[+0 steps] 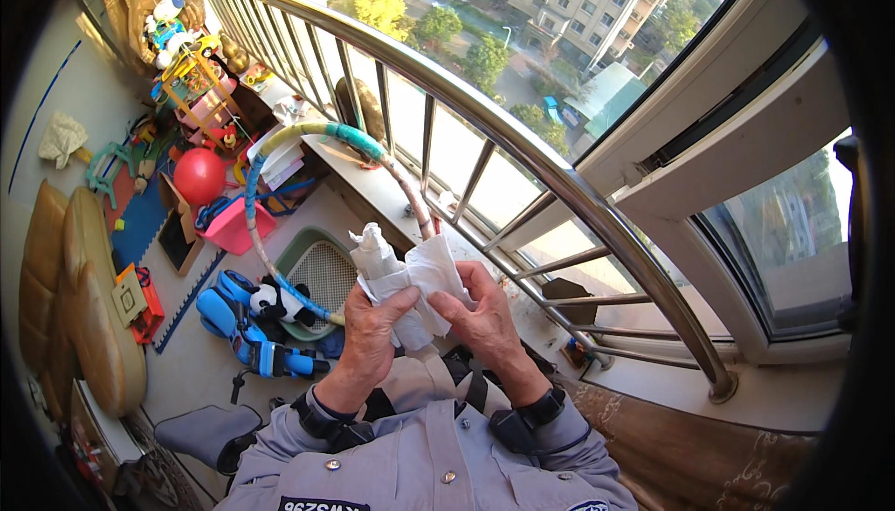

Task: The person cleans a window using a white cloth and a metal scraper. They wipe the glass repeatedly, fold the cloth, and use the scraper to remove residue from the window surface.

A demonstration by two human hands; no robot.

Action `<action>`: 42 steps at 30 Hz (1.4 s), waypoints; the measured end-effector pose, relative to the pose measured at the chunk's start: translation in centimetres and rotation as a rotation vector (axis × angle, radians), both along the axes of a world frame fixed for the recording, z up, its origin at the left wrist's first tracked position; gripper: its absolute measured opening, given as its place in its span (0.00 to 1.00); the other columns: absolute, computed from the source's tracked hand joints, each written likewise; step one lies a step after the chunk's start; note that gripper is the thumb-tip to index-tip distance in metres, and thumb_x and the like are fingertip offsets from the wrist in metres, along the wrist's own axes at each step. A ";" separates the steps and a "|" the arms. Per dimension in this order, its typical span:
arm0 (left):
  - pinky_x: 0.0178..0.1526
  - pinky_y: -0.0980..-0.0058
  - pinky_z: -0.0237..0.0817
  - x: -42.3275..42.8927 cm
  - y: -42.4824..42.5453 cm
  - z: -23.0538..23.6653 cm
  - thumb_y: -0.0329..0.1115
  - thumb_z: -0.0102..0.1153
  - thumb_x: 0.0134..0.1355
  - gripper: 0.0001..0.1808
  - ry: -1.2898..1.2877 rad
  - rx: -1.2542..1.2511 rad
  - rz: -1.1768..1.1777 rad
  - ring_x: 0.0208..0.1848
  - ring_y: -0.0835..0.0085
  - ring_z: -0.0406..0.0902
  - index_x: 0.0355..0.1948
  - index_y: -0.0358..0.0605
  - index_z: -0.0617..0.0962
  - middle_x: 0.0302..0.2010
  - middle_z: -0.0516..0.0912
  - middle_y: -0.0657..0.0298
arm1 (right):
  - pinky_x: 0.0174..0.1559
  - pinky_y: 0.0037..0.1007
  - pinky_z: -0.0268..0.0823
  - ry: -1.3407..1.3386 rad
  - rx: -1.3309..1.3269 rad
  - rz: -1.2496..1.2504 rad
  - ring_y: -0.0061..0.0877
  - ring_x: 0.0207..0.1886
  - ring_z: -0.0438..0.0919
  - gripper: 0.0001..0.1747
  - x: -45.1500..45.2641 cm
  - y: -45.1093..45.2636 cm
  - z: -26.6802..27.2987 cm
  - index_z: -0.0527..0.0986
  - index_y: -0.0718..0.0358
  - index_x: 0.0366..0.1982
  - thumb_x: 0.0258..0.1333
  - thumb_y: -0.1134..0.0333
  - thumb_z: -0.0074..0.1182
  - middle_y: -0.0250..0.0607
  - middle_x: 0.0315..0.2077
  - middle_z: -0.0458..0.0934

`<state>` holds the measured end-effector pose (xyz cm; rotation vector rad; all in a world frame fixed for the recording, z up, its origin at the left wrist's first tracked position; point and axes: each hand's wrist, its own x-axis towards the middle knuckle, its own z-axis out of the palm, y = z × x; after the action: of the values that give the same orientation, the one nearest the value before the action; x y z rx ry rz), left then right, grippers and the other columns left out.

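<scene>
Between my hands is a crumpled bundle of white tissue paper [381, 259], its twisted end pointing up and away from me. My left hand [370, 333] grips the bundle from the left, thumb pressed on its front. With thumb and fingers, my right hand [486, 319] pinches a folded flap of the white paper [432, 266] on the right. Whether anything is wrapped inside cannot be seen. Just beyond, a hoop wound with coloured tape [349, 135] stands in a loop, one side passing behind the paper.
A curved metal railing [489, 116] runs along the window ledge at right. Leftward on the floor are a green basket [290, 259], a panda plush [273, 301], a blue child's ride-on toy [241, 322], a pink bin [241, 224], a red ball [200, 177] and tan cushions [101, 308].
</scene>
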<state>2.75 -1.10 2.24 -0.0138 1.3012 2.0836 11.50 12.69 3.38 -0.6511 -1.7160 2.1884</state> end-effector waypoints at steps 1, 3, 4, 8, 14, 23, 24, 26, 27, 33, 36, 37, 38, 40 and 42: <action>0.54 0.69 0.74 -0.1 0.0 0.0 0.25 0.67 0.60 0.21 0.001 -0.005 -0.005 0.48 0.72 0.83 0.54 0.43 0.78 0.48 0.85 0.63 | 0.42 0.21 0.70 0.014 0.068 0.019 0.14 0.39 0.76 0.13 0.0 0.0 0.1 0.76 0.65 0.47 0.70 0.63 0.57 0.30 0.37 0.80; 0.52 0.70 0.74 -0.2 0.0 -0.1 0.26 0.67 0.60 0.20 0.007 -0.012 -0.022 0.46 0.74 0.83 0.54 0.43 0.78 0.46 0.85 0.63 | 0.41 0.21 0.70 -0.011 0.072 0.014 0.14 0.38 0.77 0.13 0.0 0.1 0.1 0.75 0.64 0.46 0.70 0.61 0.57 0.30 0.36 0.81; 0.52 0.71 0.74 -0.2 0.0 -0.2 0.27 0.67 0.61 0.19 0.010 -0.016 -0.030 0.46 0.74 0.83 0.53 0.43 0.78 0.45 0.85 0.64 | 0.42 0.21 0.71 -0.051 0.007 -0.009 0.14 0.38 0.77 0.13 0.0 0.4 0.1 0.75 0.63 0.46 0.70 0.61 0.57 0.31 0.36 0.81; 0.48 0.73 0.74 -0.7 0.0 -0.3 0.32 0.67 0.63 0.17 -0.041 -0.027 0.023 0.42 0.76 0.81 0.52 0.43 0.77 0.42 0.84 0.64 | 0.39 0.24 0.72 -0.050 0.023 -0.231 0.12 0.36 0.77 0.11 0.0 1.7 0.5 0.75 0.61 0.44 0.72 0.60 0.55 0.30 0.33 0.81; 0.52 0.72 0.73 -0.6 0.2 -1.0 0.37 0.62 0.68 0.18 -0.069 -0.009 0.010 0.47 0.75 0.80 0.55 0.45 0.75 0.46 0.82 0.63 | 0.39 0.26 0.73 0.190 0.829 -0.271 0.27 0.38 0.81 0.12 -1.3 0.8 1.2 0.78 0.63 0.41 0.55 0.78 0.63 0.42 0.42 0.81; 0.55 0.70 0.72 -0.6 0.6 -1.0 0.38 0.53 0.73 0.18 -0.105 0.016 0.057 0.50 0.73 0.80 0.59 0.44 0.73 0.51 0.81 0.62 | 0.32 0.30 0.75 0.125 0.910 -0.123 0.35 0.33 0.84 0.15 -1.9 -0.6 0.8 0.77 0.61 0.43 0.53 0.72 0.67 0.44 0.36 0.81; 0.53 0.71 0.73 -0.6 0.7 -0.9 0.38 0.54 0.72 0.18 -0.091 0.012 0.034 0.48 0.73 0.80 0.59 0.43 0.73 0.49 0.81 0.62 | 0.32 0.29 0.74 0.082 0.831 -0.174 0.33 0.31 0.83 0.14 -1.9 -0.4 0.9 0.77 0.62 0.43 0.56 0.71 0.66 0.45 0.34 0.82; 0.47 0.74 0.73 -0.8 0.9 -0.5 0.36 0.59 0.70 0.18 -0.065 0.013 0.043 0.42 0.76 0.79 0.57 0.41 0.74 0.44 0.83 0.62 | 0.31 0.27 0.72 -0.006 0.632 -0.180 0.26 0.30 0.82 0.11 -1.9 0.0 1.1 0.77 0.63 0.43 0.60 0.69 0.64 0.44 0.31 0.82; 0.49 0.73 0.73 -0.8 0.9 -0.2 0.36 0.61 0.68 0.20 -0.059 0.030 0.042 0.43 0.75 0.79 0.58 0.42 0.73 0.45 0.82 0.62 | 0.30 0.26 0.71 -0.033 0.525 -0.173 0.23 0.29 0.81 0.10 -1.9 0.2 1.3 0.77 0.64 0.42 0.63 0.69 0.63 0.43 0.29 0.82; 0.60 0.70 0.69 -0.9 0.9 1.2 0.32 0.70 0.60 0.33 -0.086 0.204 -0.054 0.54 0.73 0.77 0.64 0.42 0.70 0.55 0.79 0.62 | 0.34 0.19 0.69 -0.058 -0.145 0.025 0.12 0.33 0.76 0.15 -1.8 1.5 2.1 0.79 0.65 0.47 0.69 0.59 0.56 0.29 0.33 0.82; 0.60 0.71 0.68 -0.9 0.8 1.6 0.27 0.70 0.57 0.34 -0.036 0.165 -0.123 0.53 0.73 0.78 0.64 0.44 0.70 0.52 0.79 0.64 | 0.34 0.19 0.70 -0.070 -0.106 0.022 0.12 0.34 0.76 0.14 -1.8 1.8 2.1 0.78 0.65 0.45 0.69 0.60 0.56 0.29 0.33 0.81; 0.58 0.71 0.69 -0.9 0.8 1.7 0.26 0.70 0.57 0.33 -0.054 0.126 -0.114 0.51 0.74 0.78 0.64 0.44 0.71 0.49 0.80 0.65 | 0.35 0.19 0.71 -0.087 -0.075 0.000 0.12 0.34 0.77 0.14 -1.7 2.0 2.1 0.77 0.64 0.45 0.69 0.60 0.56 0.30 0.33 0.81; 0.57 0.72 0.69 -1.0 0.8 1.7 0.26 0.69 0.56 0.32 -0.045 0.115 -0.118 0.49 0.74 0.78 0.63 0.44 0.72 0.47 0.80 0.66 | 0.35 0.20 0.71 -0.134 -0.055 -0.036 0.12 0.34 0.77 0.14 -1.7 2.1 2.1 0.77 0.64 0.45 0.69 0.61 0.55 0.30 0.32 0.81; 0.52 0.73 0.70 -1.1 0.8 1.5 0.26 0.69 0.56 0.31 -0.037 0.090 -0.114 0.44 0.75 0.79 0.61 0.43 0.72 0.42 0.80 0.66 | 0.34 0.19 0.72 -0.044 -0.155 -0.134 0.13 0.32 0.78 0.13 -1.6 2.6 2.4 0.77 0.63 0.46 0.68 0.61 0.57 0.30 0.33 0.81; 0.45 0.74 0.71 -1.3 0.8 1.2 0.26 0.68 0.57 0.30 -0.022 0.066 -0.092 0.40 0.75 0.79 0.60 0.42 0.72 0.38 0.80 0.65 | 0.34 0.20 0.72 0.027 -0.260 -0.205 0.13 0.32 0.78 0.13 -1.4 3.2 2.6 0.76 0.62 0.47 0.67 0.62 0.57 0.30 0.34 0.81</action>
<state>1.48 -0.25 3.43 0.0508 1.1969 2.0409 10.05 15.85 6.01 -0.8165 -1.2975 2.2781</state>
